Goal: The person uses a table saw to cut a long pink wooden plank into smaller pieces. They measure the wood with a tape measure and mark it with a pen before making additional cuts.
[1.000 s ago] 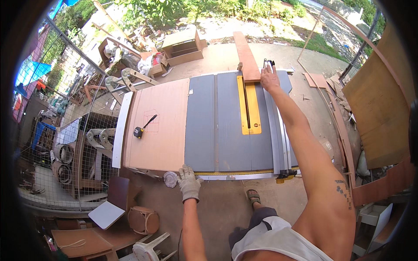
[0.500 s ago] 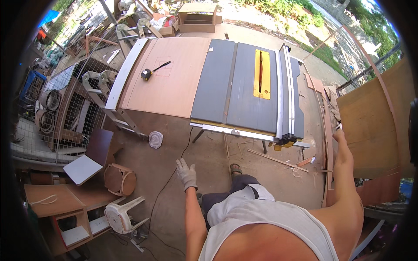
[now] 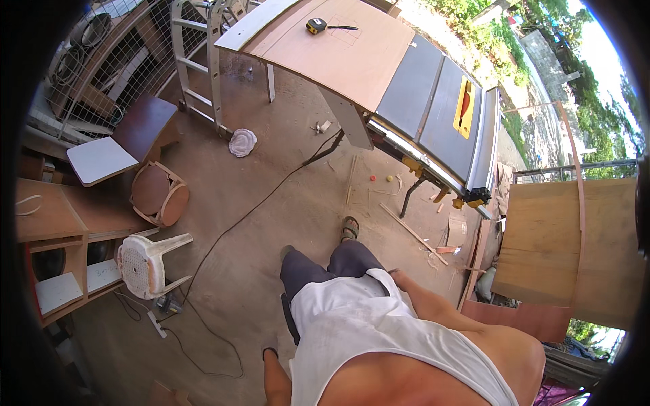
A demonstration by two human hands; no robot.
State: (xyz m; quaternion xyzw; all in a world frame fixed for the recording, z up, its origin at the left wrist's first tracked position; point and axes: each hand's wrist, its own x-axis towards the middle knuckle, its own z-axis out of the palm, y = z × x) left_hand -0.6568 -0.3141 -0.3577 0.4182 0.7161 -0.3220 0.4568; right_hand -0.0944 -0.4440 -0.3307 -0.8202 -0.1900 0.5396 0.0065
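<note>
My left hand (image 3: 269, 354) hangs low beside my body, mostly hidden by my arm; only a little of the glove shows. My bare right hand (image 3: 395, 274) is down beside my right hip, its fingers mostly hidden. Neither hand touches the table saw (image 3: 425, 115), which stands ahead to the right with its grey top and yellow insert (image 3: 463, 108). A plywood panel (image 3: 332, 61) extends from its left side, bearing a yellow-and-black tape measure (image 3: 316, 26) and a dark pencil-like tool (image 3: 342, 28).
An aluminium ladder (image 3: 196, 65), wire fence (image 3: 128, 54), folded board (image 3: 101, 160) and round wooden stool (image 3: 150, 196) are at left, with a white plastic stool (image 3: 145, 267) and wooden shelving (image 3: 54, 223). A power cord (image 3: 223, 238) crosses the floor. Plywood sheets (image 3: 542, 237) lean at right.
I have moved back from the saw, and both hands have dropped to my sides. The reddish plank on the saw top a second ago is no longer there.
</note>
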